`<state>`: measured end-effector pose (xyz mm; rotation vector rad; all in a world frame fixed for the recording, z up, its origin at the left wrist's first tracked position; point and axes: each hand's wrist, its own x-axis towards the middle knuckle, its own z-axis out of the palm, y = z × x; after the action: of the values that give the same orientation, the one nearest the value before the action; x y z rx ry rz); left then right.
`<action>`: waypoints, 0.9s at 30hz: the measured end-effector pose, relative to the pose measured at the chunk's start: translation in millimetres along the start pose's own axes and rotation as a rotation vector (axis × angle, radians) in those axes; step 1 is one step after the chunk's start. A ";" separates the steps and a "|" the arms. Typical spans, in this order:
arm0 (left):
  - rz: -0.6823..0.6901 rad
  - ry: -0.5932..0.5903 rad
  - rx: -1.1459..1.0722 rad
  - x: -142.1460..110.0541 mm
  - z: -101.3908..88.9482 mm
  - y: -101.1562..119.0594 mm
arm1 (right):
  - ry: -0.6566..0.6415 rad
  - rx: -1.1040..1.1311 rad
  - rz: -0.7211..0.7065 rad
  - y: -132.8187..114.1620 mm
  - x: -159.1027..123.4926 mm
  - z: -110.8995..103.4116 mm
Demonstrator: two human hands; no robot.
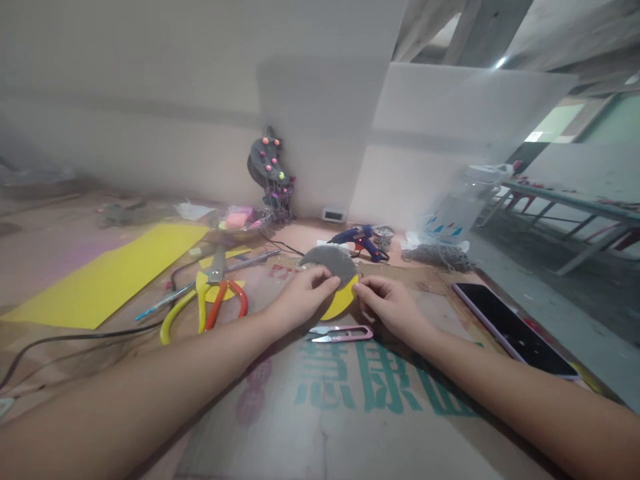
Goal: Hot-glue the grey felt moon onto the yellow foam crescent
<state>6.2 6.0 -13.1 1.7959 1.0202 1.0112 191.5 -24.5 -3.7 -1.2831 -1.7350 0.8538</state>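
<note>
My left hand (306,297) is closed, its thumb and fingers pinching a grey, felt-like crescent (327,257). Below that crescent, a yellow curved piece (338,307) overlaps or adjoins it; whether the two are joined I cannot tell. The fingertips of my right hand (386,301) are pinched at the yellow piece's right edge. Just in front of both hands, thread snips (367,329) with a pink handle lie on the cardboard (280,427). Behind the crescent rests a blue glue gun (361,239) with a small red light.
To the left lie scissors (203,300) with yellow and orange handles and a yellow sheet (115,273). A grey crescent ornament with coloured balls (263,160) stands by the wall. Rightward are grey yarn (440,257), a clear bottle (460,203) and a phone (515,330) near the table edge.
</note>
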 end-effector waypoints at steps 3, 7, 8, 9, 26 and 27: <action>0.002 -0.012 -0.015 -0.5 0.0 1.3 | -0.004 0.000 -0.006 -2.2 -0.8 0.5; 0.056 0.000 -0.068 -0.5 -0.3 1.4 | 0.001 0.043 0.003 -2.8 -0.6 1.9; 0.058 0.007 -0.075 -0.4 -0.3 1.3 | -0.001 0.056 0.009 -2.7 -0.5 2.4; 0.052 0.014 -0.069 -0.2 -0.3 1.3 | -0.004 0.066 0.015 -2.7 -0.6 2.8; -0.045 0.035 0.045 1.7 -0.6 -3.1 | 0.156 0.225 -0.085 4.0 4.4 -0.3; -0.032 0.032 0.053 2.0 -0.5 -4.4 | 0.138 0.240 -0.071 4.8 5.0 0.5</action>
<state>5.4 9.4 -16.5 1.8055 1.1009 1.0043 192.3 -18.4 -7.0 -1.0893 -1.5106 0.8817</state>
